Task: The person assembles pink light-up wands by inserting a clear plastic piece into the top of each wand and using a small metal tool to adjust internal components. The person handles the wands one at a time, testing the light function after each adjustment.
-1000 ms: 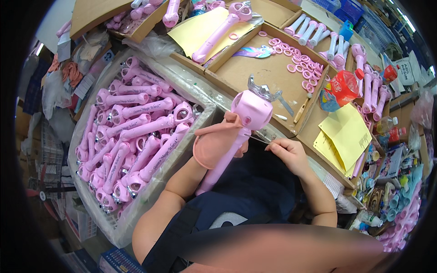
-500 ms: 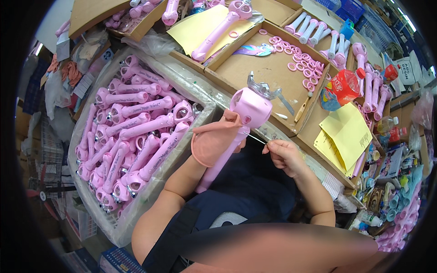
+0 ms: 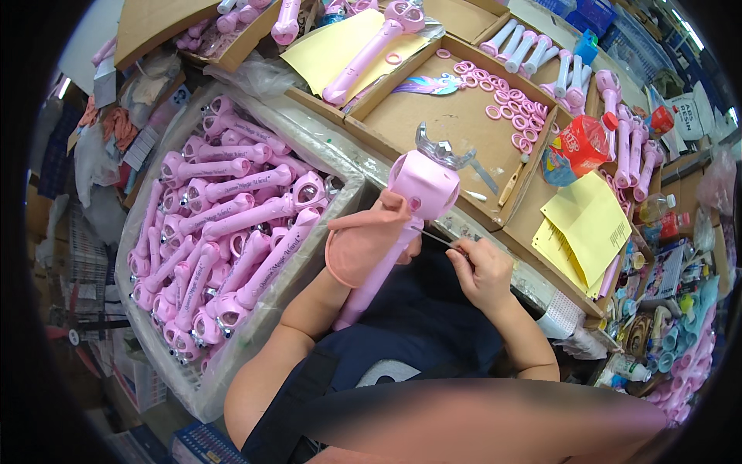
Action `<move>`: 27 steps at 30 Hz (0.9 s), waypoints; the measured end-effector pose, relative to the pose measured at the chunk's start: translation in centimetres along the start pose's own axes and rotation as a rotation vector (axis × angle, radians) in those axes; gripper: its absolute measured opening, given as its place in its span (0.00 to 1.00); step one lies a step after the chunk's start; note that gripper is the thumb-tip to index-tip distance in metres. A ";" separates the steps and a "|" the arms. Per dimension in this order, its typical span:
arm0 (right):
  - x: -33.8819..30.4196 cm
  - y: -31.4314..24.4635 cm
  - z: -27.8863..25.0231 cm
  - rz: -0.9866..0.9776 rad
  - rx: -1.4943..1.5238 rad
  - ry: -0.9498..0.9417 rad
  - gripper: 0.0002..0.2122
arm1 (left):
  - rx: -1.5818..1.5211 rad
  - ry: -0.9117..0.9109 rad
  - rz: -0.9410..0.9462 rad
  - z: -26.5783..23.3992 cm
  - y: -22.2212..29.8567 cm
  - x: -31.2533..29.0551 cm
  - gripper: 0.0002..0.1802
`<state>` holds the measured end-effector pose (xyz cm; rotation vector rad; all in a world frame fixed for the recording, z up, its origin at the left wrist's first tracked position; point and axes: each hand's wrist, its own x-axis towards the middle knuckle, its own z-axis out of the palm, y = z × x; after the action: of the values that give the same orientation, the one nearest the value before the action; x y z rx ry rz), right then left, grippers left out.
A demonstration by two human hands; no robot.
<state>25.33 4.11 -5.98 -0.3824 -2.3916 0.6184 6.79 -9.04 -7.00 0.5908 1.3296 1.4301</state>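
A pink toy wand (image 3: 420, 184) with a silver crown (image 3: 442, 148) on its round head stands tilted in front of me. My left hand (image 3: 413, 249) is closed around its shaft below the head. A salmon-coloured cloth (image 3: 359, 249) hangs over that hand and hides most of it, with a fold against the wand's neck. In my right hand (image 3: 487, 272), pinched between thumb and fingers, is a thin metal rod-like tool (image 3: 437, 238). Its tip meets the wand just under the head; the exact contact point is too small to make out.
At left stands a plastic-lined bin (image 3: 352, 205) heaped with pink wands. Ahead, a cardboard tray (image 3: 433, 124) holds pink rings and a brush (image 3: 512, 185). Yellow paper sheets (image 3: 591, 220) and a red-labelled bottle (image 3: 576, 147) lie to the right. Another pink wand (image 3: 363, 62) rests on yellow paper.
My right hand has turned and shifted slightly, its fingers now wrapped more around the tool. The wand's head has tipped a little to the left.
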 end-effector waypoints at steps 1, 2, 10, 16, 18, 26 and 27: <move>-0.1 0.0 -0.1 -0.020 0.011 0.000 0.07 | -0.146 -0.005 0.018 0.3 0.3 -0.5 0.15; -0.2 0.0 -0.2 -0.019 0.019 -0.013 0.07 | -0.076 0.026 -0.047 0.5 0.7 -0.6 0.15; -1.5 0.4 -0.5 0.430 0.528 -0.238 0.10 | 0.089 -0.125 0.115 0.9 1.2 0.0 0.13; -0.6 -0.2 -0.7 0.627 0.696 -0.397 0.11 | -0.071 -0.162 0.162 -0.3 0.3 -0.1 0.13; -0.5 -0.8 -1.1 0.387 0.428 -0.335 0.10 | 0.009 0.051 0.277 -0.9 0.4 -0.1 0.13; -1.6 -2.2 4.9 0.464 0.949 -0.165 0.25 | -0.395 0.336 0.589 -1.0 4.3 1.7 0.31; -2.8 -2.8 6.6 0.520 1.024 -0.231 0.29 | -0.294 0.395 0.674 -0.7 4.4 1.7 0.25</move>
<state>22.91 -1.64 -10.47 -0.4692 -1.8175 2.0594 4.09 -7.09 -3.57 0.6057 1.2275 2.3445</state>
